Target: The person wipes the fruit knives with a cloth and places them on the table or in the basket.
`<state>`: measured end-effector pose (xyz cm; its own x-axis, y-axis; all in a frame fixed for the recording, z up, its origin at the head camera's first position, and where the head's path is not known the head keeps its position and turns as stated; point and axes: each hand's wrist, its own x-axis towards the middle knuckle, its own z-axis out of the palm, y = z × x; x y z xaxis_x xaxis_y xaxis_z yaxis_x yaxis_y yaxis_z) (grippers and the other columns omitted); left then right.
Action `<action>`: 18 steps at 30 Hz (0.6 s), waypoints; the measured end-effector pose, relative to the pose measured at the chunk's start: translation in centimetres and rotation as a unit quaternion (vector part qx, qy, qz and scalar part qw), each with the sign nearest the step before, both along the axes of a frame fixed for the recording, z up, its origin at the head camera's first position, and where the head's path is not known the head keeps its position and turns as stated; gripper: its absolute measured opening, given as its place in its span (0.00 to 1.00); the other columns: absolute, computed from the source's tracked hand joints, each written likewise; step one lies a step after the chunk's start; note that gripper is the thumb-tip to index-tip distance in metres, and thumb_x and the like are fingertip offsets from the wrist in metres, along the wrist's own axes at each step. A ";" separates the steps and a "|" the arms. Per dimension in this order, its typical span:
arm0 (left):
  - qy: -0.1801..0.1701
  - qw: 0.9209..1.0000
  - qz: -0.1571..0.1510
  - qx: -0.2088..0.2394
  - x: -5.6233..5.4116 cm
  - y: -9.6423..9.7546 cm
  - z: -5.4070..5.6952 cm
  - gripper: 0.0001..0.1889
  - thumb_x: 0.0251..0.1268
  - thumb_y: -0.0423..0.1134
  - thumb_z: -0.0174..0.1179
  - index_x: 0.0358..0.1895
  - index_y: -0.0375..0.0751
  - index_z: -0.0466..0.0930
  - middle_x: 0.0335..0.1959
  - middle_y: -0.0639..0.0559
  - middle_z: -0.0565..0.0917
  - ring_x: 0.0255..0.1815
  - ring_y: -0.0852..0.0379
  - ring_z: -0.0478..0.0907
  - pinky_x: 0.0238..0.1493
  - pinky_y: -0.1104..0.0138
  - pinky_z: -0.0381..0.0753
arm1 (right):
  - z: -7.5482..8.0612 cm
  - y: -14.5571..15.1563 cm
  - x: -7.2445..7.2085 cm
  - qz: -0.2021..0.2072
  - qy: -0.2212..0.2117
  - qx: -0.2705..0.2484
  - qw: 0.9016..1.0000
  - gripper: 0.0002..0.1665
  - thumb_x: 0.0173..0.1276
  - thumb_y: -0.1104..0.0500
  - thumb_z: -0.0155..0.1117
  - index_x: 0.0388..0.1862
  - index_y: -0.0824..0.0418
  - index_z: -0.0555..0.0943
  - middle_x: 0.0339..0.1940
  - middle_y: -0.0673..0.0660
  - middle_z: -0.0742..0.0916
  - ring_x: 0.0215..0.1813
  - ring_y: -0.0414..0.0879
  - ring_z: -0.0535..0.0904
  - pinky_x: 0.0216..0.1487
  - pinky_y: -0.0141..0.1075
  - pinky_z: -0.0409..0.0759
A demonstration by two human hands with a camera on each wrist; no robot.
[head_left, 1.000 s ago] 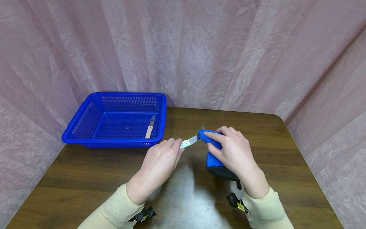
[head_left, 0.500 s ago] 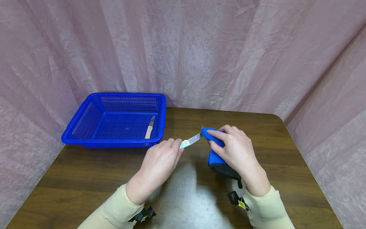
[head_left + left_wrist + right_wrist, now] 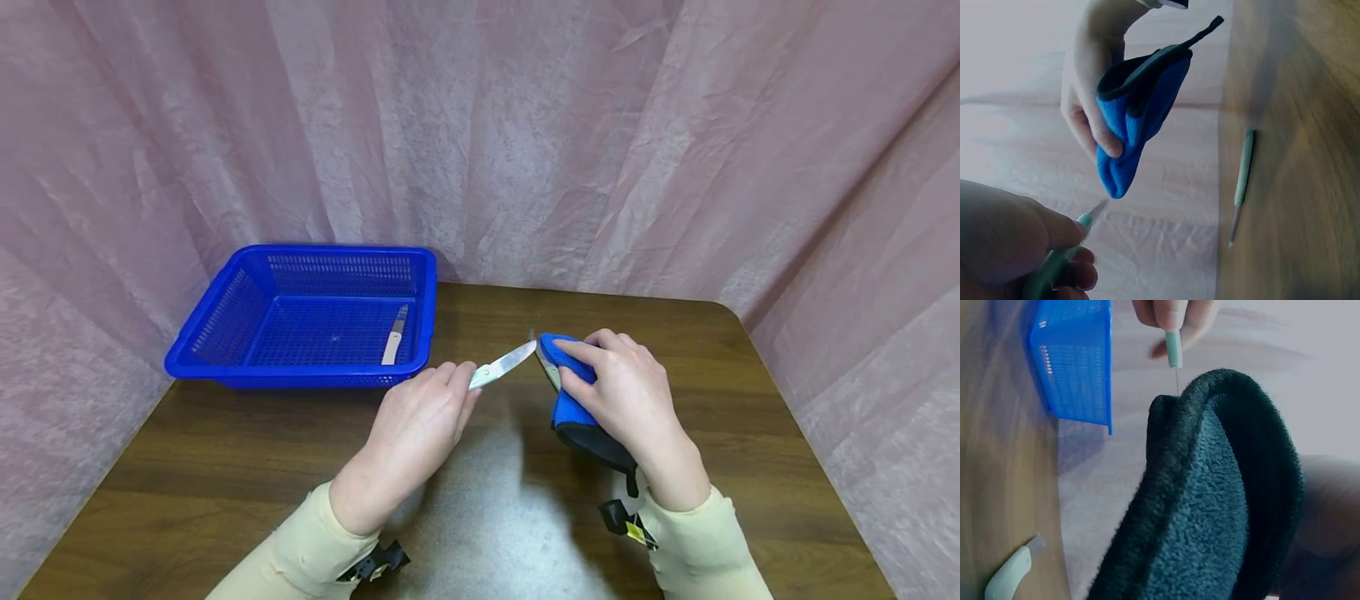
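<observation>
My left hand [image 3: 416, 437] grips the pale green handle of a small knife [image 3: 512, 359], its bare blade pointing up and to the right. Just beyond the tip, my right hand [image 3: 630, 400] pinches a folded blue cloth [image 3: 572, 408] with a black border, its lower part hanging toward the wrist. In the left wrist view the blade tip sits just short of the cloth [image 3: 1124, 165]. A second green-handled knife [image 3: 1244, 169] lies on the table beyond the cloth; in the head view the cloth and right hand partly cover it.
A blue plastic basket [image 3: 300, 370] stands at the back left of the wooden table [image 3: 247, 450]. Inside it, near the right wall, lies another knife [image 3: 393, 337] with a pale handle. Pink curtains [image 3: 480, 150] hang close behind the table and along both sides.
My right hand has drawn the cloth to the right along the blade and off its tip, exposing the blade and part of the knife on the table. My left hand has barely moved.
</observation>
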<state>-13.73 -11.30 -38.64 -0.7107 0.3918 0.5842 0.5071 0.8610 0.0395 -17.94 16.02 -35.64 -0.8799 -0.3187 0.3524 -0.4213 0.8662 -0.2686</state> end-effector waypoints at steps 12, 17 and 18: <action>0.034 0.999 0.026 0.015 -0.7 -2.0 1.0 0.15 0.71 0.36 0.75 0.41 0.34 0.76 0.30 0.45 0.74 0.26 0.44 0.75 0.21 0.57 0.76 | -0.3 0.1 0.2 0.003 0.001 0.011 1.000 0.23 0.74 0.54 0.72 0.66 0.47 0.91 0.51 0.57 0.90 0.52 0.56 0.84 0.53 0.56 0.82; 0.047 0.998 0.036 0.024 -1.3 -3.0 1.3 0.14 0.69 0.36 0.75 0.39 0.34 0.77 0.34 0.41 0.74 0.30 0.40 0.75 0.27 0.53 0.74 | -0.4 -0.3 0.3 0.010 0.001 0.013 1.000 0.22 0.73 0.53 0.72 0.65 0.47 0.92 0.50 0.56 0.90 0.51 0.56 0.84 0.52 0.55 0.81; 0.050 0.998 0.040 0.024 -1.4 -3.3 1.3 0.14 0.69 0.36 0.75 0.39 0.34 0.77 0.34 0.41 0.74 0.30 0.40 0.74 0.27 0.53 0.72 | -0.5 -0.4 0.3 0.012 0.001 0.014 1.000 0.22 0.73 0.53 0.73 0.65 0.46 0.92 0.50 0.56 0.90 0.51 0.56 0.84 0.52 0.55 0.82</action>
